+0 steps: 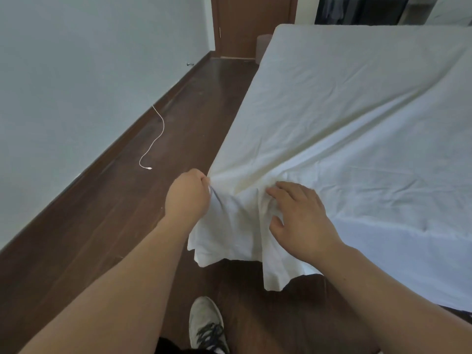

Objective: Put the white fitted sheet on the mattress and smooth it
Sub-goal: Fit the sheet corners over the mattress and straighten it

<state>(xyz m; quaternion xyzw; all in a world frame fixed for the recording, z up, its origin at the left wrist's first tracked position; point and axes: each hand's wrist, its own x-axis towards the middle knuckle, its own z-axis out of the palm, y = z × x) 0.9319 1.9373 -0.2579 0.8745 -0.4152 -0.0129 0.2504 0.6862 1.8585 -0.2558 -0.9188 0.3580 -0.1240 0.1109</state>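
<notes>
Left hand pinches the sheet corner — right hand flat, fingers spread; sheet runs lengthwise away.

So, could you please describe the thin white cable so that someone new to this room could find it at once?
Start at the pale wall on the left and follow its dark skirting down to the brown wooden floor between wall and bed. There the white cable runs from the skirting out in a loose curve, ending in a small plug. It is the only thin, string-like thing on the floor; the sheet is broad cloth.
</notes>
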